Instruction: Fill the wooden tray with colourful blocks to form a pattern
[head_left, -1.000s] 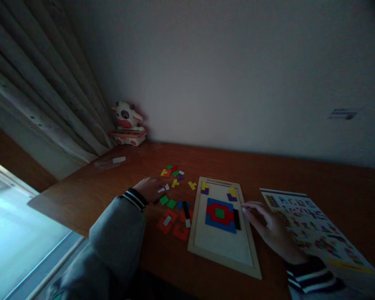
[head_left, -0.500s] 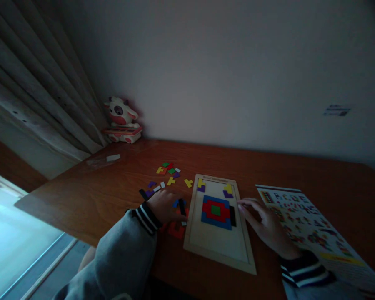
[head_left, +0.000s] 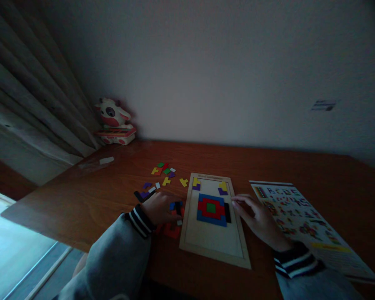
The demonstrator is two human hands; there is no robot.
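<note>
A wooden puzzle board (head_left: pixel 212 243) lies flat on the table, holding a blue, red and green square pattern (head_left: pixel 211 208). A black piece (head_left: pixel 227 213) stands along the pattern's right side, and yellow and purple pieces fill spots near both top corners. My left hand (head_left: pixel 161 208) is left of the board over loose pieces, its fingers apart around a black piece (head_left: pixel 178 207), with no clear grip on it. My right hand (head_left: pixel 256 218) rests at the board's right edge, thumb and fingertips close together; whether anything is between them is too small to tell.
Loose coloured pieces (head_left: pixel 166 181) lie left of the board. A printed pattern sheet (head_left: pixel 303 221) is at the right. A cow toy (head_left: pixel 115 121) stands at the back left, near a clear bag (head_left: pixel 93 165) and the curtain.
The whole view has shifted slightly, moving the table and things a little left in the picture. Both hands keep nearly the same places beside the board.
</note>
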